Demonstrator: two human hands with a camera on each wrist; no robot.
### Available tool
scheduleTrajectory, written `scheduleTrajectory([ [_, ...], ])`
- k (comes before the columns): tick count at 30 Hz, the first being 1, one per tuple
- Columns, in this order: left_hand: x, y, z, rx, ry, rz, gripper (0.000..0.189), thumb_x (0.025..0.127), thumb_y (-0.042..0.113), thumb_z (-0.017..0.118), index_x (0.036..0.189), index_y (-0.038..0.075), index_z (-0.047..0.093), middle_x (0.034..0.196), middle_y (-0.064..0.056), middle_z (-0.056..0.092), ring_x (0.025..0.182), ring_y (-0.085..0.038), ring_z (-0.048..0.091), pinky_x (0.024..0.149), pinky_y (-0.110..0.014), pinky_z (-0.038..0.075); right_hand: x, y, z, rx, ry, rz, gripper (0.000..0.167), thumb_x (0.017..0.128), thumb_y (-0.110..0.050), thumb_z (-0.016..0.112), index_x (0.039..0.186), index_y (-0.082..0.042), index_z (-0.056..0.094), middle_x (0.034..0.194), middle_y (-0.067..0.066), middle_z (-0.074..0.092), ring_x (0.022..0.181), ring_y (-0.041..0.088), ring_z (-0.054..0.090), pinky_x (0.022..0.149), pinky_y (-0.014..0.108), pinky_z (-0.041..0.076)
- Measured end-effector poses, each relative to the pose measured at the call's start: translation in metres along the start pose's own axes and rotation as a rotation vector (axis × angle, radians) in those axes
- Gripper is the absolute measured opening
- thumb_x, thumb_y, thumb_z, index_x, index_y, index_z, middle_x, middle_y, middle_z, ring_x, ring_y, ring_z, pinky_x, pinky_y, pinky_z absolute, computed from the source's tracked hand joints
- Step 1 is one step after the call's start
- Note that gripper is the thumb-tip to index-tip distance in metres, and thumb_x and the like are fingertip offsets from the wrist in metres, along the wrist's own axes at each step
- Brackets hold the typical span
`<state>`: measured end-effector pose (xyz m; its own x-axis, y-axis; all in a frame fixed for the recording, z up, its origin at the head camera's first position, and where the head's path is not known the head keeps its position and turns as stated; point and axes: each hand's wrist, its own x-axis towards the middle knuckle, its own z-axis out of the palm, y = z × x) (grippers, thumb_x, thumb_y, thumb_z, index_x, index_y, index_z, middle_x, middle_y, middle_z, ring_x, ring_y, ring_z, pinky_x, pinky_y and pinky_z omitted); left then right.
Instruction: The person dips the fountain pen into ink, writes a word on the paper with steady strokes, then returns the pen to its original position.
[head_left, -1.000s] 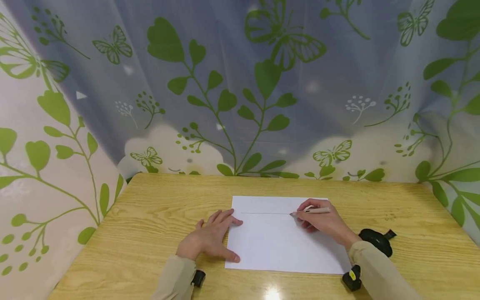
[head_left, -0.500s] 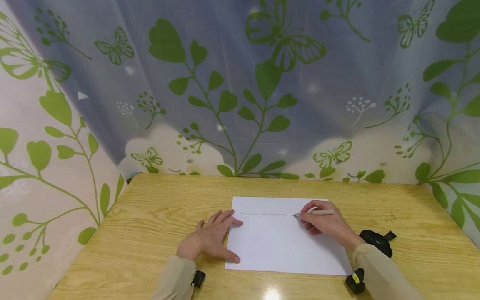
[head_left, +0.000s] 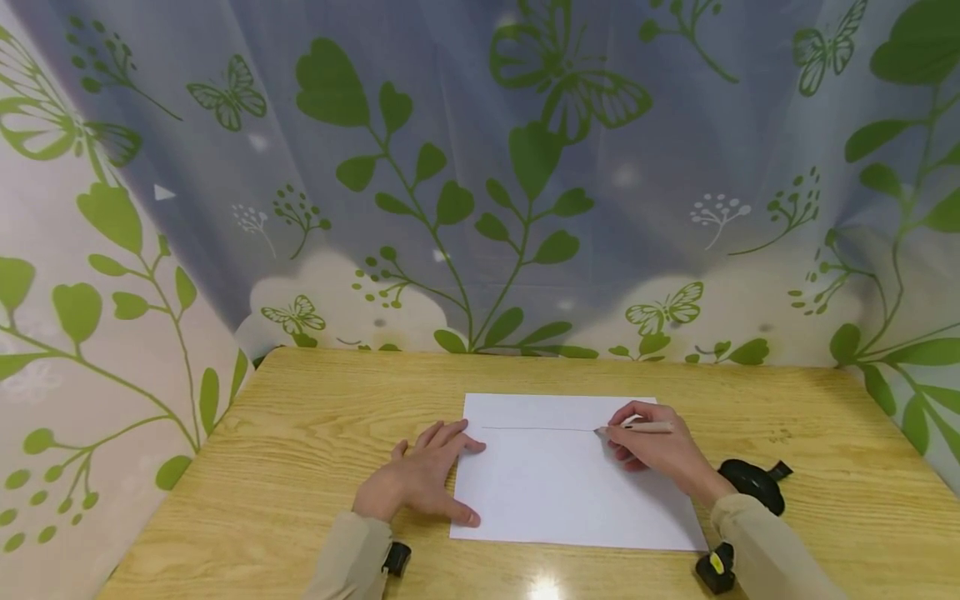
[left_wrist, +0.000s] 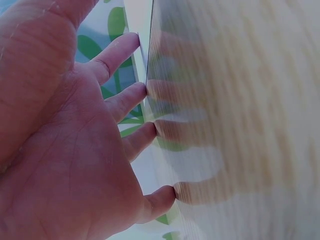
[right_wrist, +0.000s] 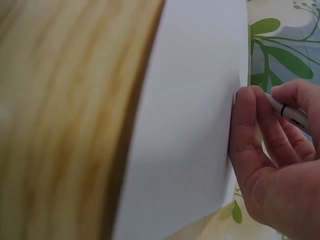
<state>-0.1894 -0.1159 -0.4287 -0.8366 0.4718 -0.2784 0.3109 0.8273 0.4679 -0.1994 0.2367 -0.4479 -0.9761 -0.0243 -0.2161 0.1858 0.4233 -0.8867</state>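
A white sheet of paper (head_left: 555, 492) lies on the wooden table, with a thin dark line (head_left: 536, 428) running across its upper part. My right hand (head_left: 660, 446) pinches a light-coloured pen (head_left: 649, 427), whose tip touches the paper at the right end of that line. In the right wrist view the pen (right_wrist: 283, 111) shows a dark band, and the curled outer fingers of the right hand (right_wrist: 270, 165) rest on the sheet. Spread fingers of my left hand (head_left: 423, 479) press the sheet's left edge. From the left wrist view, the left hand's (left_wrist: 85, 150) fingertips touch the tabletop.
The wooden table (head_left: 300, 433) extends on all sides of the paper. A black rounded object (head_left: 752, 485) lies beside the right wrist. Small black devices (head_left: 716, 568) sit by both sleeves. A curtain (head_left: 450, 167) with green leaves and butterflies hangs behind the table.
My right hand has slid a little to the right with the pen, and the drawn line has grown longer that way. The left hand and the paper have stayed in place.
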Motion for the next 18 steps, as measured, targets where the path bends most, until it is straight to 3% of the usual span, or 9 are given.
scheduleTrajectory([
  [18,0.0028,-0.0031,0.002,0.009,0.001,-0.003,0.088,0.071,0.053,0.09,0.145,0.033,0.048,0.171,0.002,0.021,0.159,-0.036,0.014,0.115,-0.08,0.013,-0.0081,0.0011,-0.0029,0.007,0.043,0.02,0.029,0.096,-0.027,0.072,0.11,-0.003,0.064,0.086,0.006,0.075,0.076,0.016,0.07,0.066,0.03,0.061],
])
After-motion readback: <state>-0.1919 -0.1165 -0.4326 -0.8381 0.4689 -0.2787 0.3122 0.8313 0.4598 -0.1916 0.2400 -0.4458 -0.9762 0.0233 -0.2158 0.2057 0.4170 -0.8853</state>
